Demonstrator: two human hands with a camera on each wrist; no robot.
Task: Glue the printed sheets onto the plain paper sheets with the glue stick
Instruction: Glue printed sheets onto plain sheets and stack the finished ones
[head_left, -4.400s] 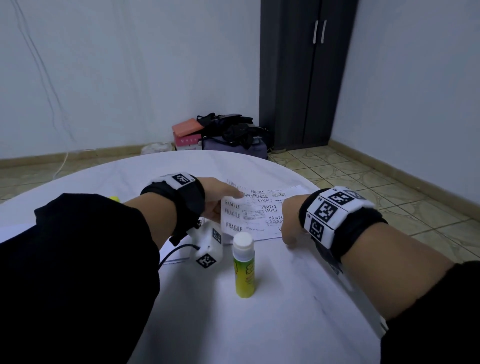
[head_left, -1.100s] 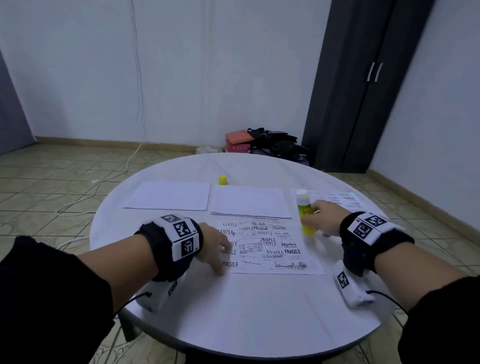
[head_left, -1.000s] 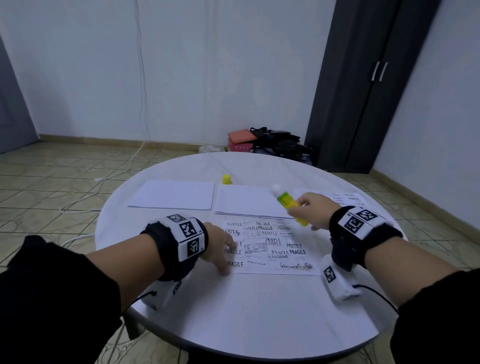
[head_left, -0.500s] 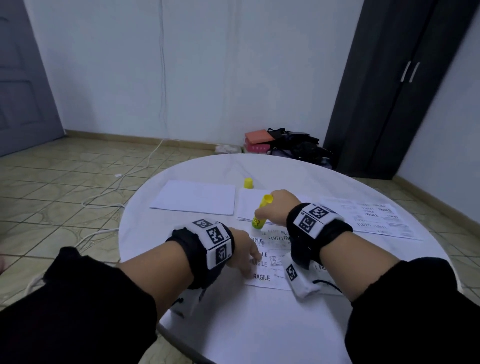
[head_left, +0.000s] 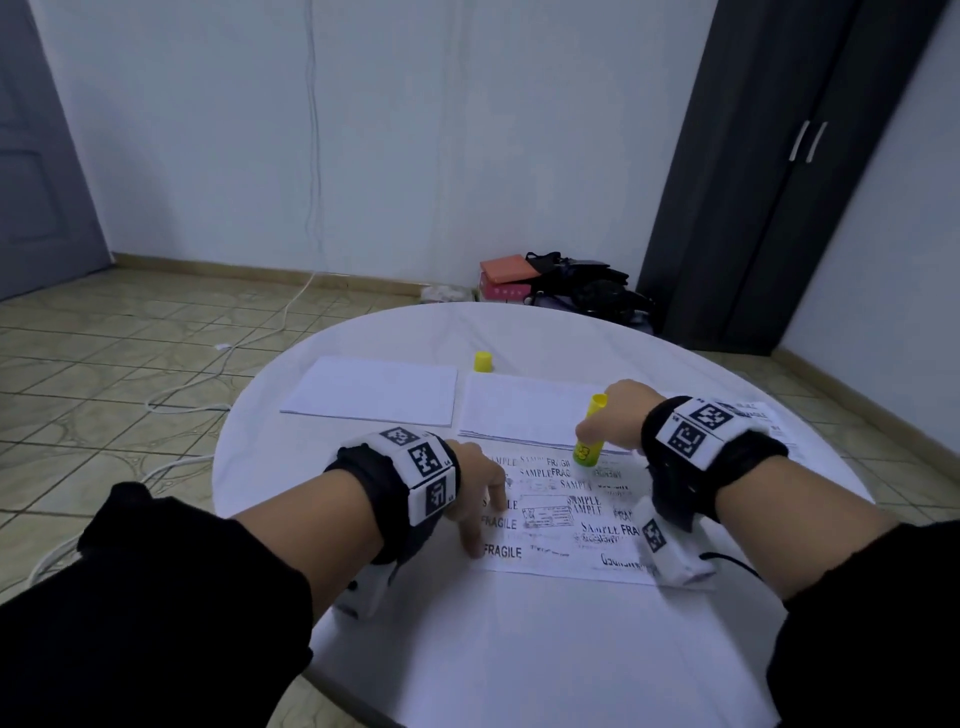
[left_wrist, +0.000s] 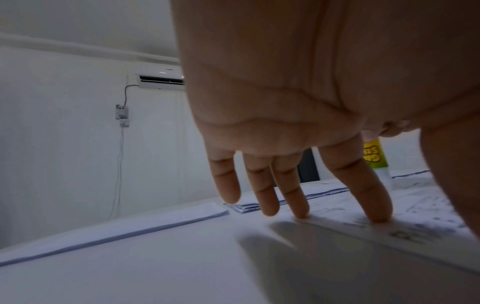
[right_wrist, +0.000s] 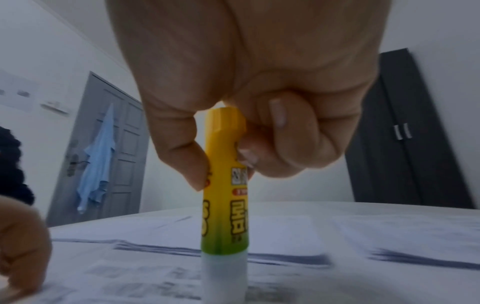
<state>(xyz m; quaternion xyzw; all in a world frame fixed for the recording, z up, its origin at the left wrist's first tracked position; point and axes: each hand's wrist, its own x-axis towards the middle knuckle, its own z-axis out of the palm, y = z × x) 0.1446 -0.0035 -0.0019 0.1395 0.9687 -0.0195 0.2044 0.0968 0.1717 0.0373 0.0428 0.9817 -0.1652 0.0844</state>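
Right hand (head_left: 623, 413) gripping glue stick (head_left: 589, 435) upside down, its white end pressed on far edge of printed sheet (head_left: 558, 519), left hand (head_left: 475, 496) fingers spread straight, pinning sheet's left edge to round table (head_left: 519, 649), plain sheets (head_left: 371, 389) beyond, yellow cap (head_left: 483, 361) standing apart.

White walls (head_left: 415, 130), beige tiled floor (head_left: 130, 353), dark wardrobe (head_left: 779, 182) in the corner, grey door (head_left: 36, 156) left. White cable (head_left: 311, 130) down the wall. Bags and boxes (head_left: 545, 280) by the wardrobe. Air conditioner (left_wrist: 161, 79) high up.
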